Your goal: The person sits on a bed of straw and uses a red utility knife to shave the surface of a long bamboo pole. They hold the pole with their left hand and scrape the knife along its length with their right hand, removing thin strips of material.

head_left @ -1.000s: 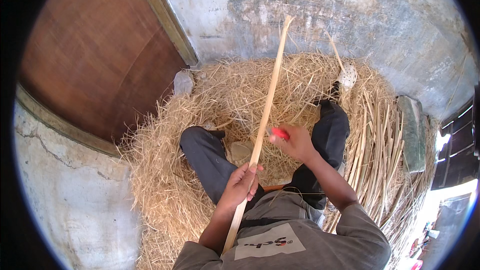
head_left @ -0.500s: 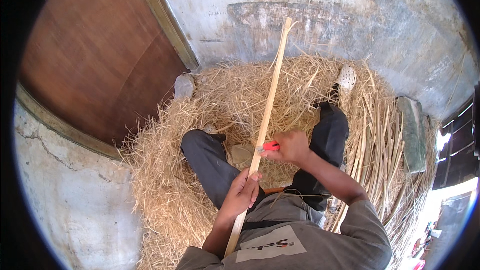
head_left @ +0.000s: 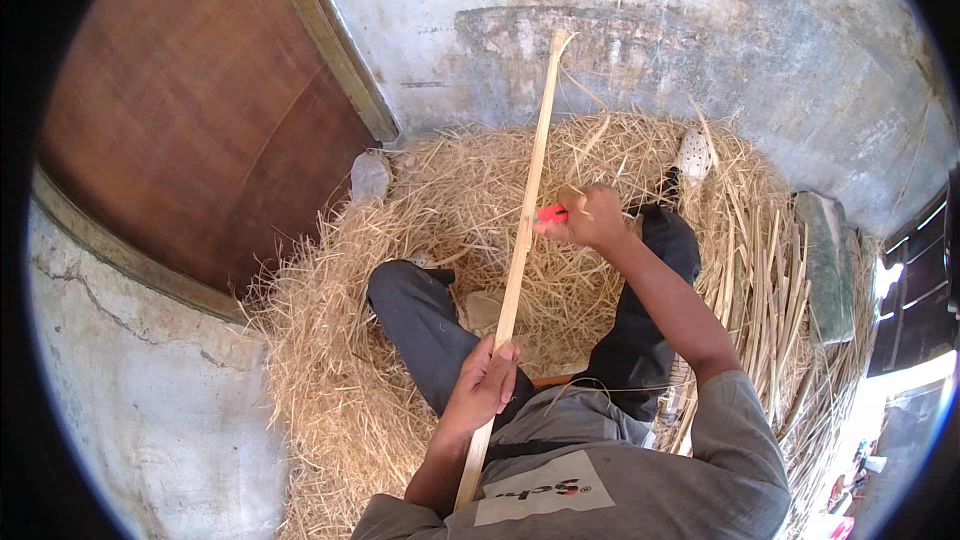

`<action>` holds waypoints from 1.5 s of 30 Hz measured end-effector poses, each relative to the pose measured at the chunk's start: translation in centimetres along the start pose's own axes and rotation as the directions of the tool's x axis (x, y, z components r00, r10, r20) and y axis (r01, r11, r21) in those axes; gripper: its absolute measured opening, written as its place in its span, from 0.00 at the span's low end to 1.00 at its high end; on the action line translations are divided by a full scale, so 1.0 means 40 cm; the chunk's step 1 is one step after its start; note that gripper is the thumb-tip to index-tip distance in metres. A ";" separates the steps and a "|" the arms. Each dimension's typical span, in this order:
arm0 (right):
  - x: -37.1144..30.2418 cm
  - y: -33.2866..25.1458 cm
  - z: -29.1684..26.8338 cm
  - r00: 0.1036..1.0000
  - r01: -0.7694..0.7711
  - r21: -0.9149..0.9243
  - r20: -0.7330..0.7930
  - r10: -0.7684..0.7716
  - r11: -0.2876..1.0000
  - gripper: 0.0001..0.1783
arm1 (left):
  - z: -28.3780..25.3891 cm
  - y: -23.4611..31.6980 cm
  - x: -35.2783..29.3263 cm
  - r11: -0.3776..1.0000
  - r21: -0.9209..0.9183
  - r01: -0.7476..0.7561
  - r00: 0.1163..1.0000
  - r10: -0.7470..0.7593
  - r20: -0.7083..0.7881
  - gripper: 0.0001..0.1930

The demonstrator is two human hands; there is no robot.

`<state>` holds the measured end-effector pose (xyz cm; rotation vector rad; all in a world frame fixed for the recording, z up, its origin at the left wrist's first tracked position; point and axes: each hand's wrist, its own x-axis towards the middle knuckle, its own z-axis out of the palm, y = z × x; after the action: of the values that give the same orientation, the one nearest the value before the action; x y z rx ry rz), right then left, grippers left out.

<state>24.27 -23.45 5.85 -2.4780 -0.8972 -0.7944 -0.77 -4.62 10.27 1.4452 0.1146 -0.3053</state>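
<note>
A long, pale bamboo strip [head_left: 517, 280] runs up from beside my waist, tilted slightly right, to above the shavings. My left hand [head_left: 483, 383] is closed round its lower part, thumb on the near face. In my right hand [head_left: 596, 217] is a red-handled utility knife [head_left: 552, 213], its blade end against the strip about midway up. The blade is blurred and mostly hidden. A small notch or raised sliver shows on the strip just below the knife, and a thin curled fibre hangs from its far tip.
Pale shavings [head_left: 340, 370] heap round my legs. Several long split strips [head_left: 745, 290] lie at the right, beside a greenish stone block [head_left: 826, 270]. A weathered wall [head_left: 640, 50] stands ahead, a brown wooden door [head_left: 200, 110] at the left, and a grey stone [head_left: 370, 177] near its frame.
My right hand and the knife have moved away from me, up along the strip. The strip's far end has swung slightly left. My left hand keeps its hold.
</note>
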 end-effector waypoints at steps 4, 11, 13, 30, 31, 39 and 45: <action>0.058 0.043 -0.004 0.970 -0.125 -0.051 0.203 0.132 0.991 0.38 | -0.007 -0.017 -0.025 0.998 -0.060 0.010 1.000 -0.009 0.017 0.14; 0.158 0.209 -0.014 0.853 -0.443 -0.144 0.238 0.465 0.885 0.41 | 0.008 -0.013 -0.053 0.993 -0.102 0.052 0.995 -0.043 0.092 0.12; 0.179 0.264 -0.021 0.886 -0.400 -0.247 0.143 0.442 0.883 0.41 | 0.016 -0.004 -0.065 0.992 -0.094 0.079 0.992 -0.069 0.102 0.12; 0.099 0.251 -0.005 0.674 -0.738 0.446 0.476 0.564 0.506 0.54 | 0.017 0.003 -0.039 0.996 -0.037 0.086 0.994 -0.083 0.065 0.12; 0.064 0.159 -0.018 0.736 -0.673 0.397 0.442 0.512 0.625 0.47 | 0.006 -0.002 -0.036 0.997 -0.040 0.064 0.997 -0.063 0.032 0.12; -0.123 -0.173 -0.120 0.974 0.021 0.244 0.213 -0.075 0.970 0.37 | -0.006 0.021 -0.001 0.999 0.020 0.035 0.999 -0.035 0.024 0.13; -0.065 -0.099 -0.087 0.983 -0.112 0.103 0.160 0.094 0.988 0.38 | 0.004 0.024 -0.022 0.998 0.047 0.033 0.999 -0.032 -0.006 0.12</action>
<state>18.61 -23.60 7.54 -2.4906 -0.8331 -0.5085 -1.37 -4.57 11.46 1.4919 0.1362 -0.3326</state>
